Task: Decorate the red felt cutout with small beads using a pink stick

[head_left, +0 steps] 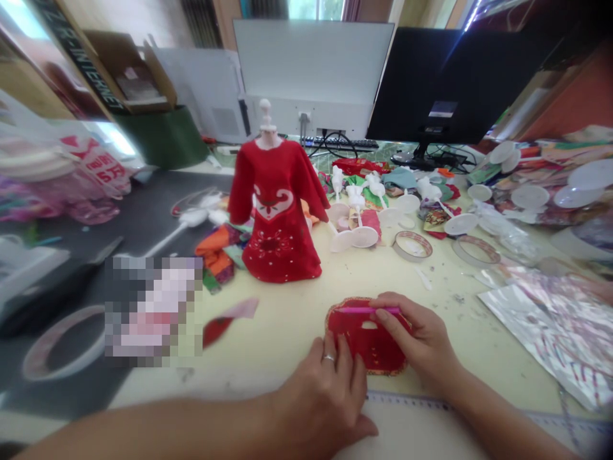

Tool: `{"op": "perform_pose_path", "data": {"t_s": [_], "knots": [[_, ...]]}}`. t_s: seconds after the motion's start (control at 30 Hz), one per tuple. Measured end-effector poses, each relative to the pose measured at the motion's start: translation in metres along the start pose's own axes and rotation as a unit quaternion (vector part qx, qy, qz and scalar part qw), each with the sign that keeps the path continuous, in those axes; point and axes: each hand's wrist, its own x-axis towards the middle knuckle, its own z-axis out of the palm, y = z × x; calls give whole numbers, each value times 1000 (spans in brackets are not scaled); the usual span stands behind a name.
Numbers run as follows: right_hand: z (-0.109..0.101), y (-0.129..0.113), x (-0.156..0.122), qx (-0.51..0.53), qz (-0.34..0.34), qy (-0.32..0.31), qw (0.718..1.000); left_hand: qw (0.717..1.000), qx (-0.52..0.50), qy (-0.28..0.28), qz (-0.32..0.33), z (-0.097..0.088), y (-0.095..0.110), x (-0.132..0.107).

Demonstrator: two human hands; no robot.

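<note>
A small red cloth piece (383,350) with a gold patterned edging and a pale opening near its top lies flat on the table. My left hand (330,383), a ring on one finger, rests with its fingers stretched over the cloth's left side. In my right hand (421,326), a thin pink stick (357,310) is pinched between thumb and fingers and lies along the cloth's upper part. Whether it is a pen I cannot tell. Behind my hands stands a white doll-sized mannequin (265,118) in a red dress (275,223) with white designs.
Several white mannequin stands (357,198) and scraps of cloth crowd the back. Two tape rolls (412,246) lie right of centre, a silver plastic sheet (541,326) further right. A ruler (407,401) runs along the front. Behind are two monitors (454,76). Another tape roll (43,348) is at left.
</note>
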Motion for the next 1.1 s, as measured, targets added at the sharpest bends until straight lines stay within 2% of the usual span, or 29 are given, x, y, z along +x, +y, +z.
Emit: {"op": "perform_pose_path", "data": {"t_s": [0.37,0.63,0.93,1.1], "knots": [[1,-1,0,-18,-53,-5,998,1000,0,-11,0,0,0,-1],[0,0,-2,-27,-45,-1,999,1000,1,-10,0,1,0,-1],[0,-2,0,-12,-98,-42,994,1000,-1,-15,3,0,0,0],[0,-2,0,-30,-101,-26,994,1000,0,-11,2,1,0,-1]]}}
